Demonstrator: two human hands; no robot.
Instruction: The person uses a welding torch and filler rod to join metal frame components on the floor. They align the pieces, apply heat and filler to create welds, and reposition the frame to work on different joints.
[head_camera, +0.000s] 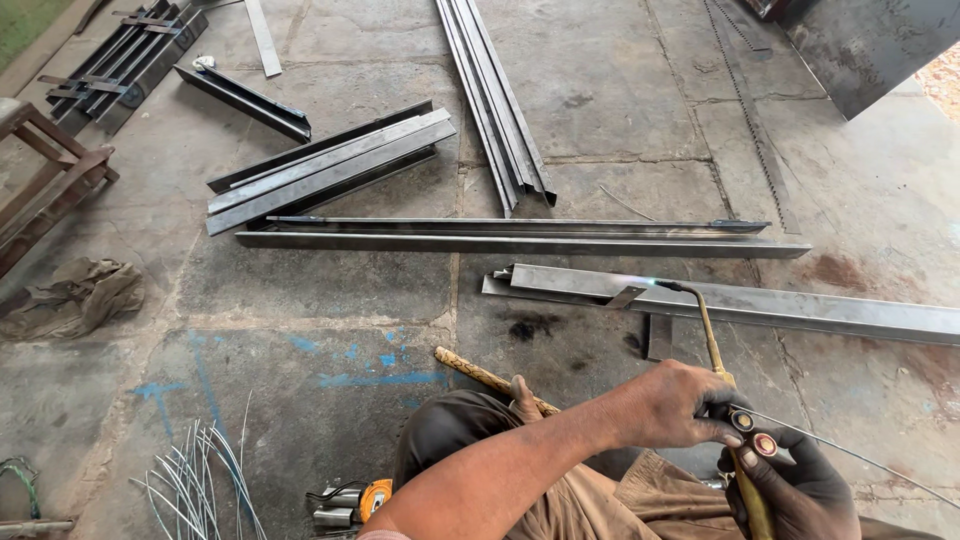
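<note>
My right hand (800, 490), dark with grime, grips the brass handle of a gas welding torch (712, 345) at the lower right. A thin filler wire (860, 458) runs from that hand toward the right edge. My left hand (665, 405) reaches across my knee and pinches a valve knob (742, 421) on the torch. The torch's bent tip carries a small blue flame (645, 283) right beside a small metal tab (625, 297), which leans on a long steel section (780, 303) lying on the concrete floor.
More steel sections lie ahead (520, 240), in a stack (320, 170) and at the back (495, 100). A wooden stick (480, 372) lies by my knee. Loose wires (200, 480) and small tools (350, 500) sit lower left, a crumpled cloth (75, 295) and rusty frame (45, 175) at left.
</note>
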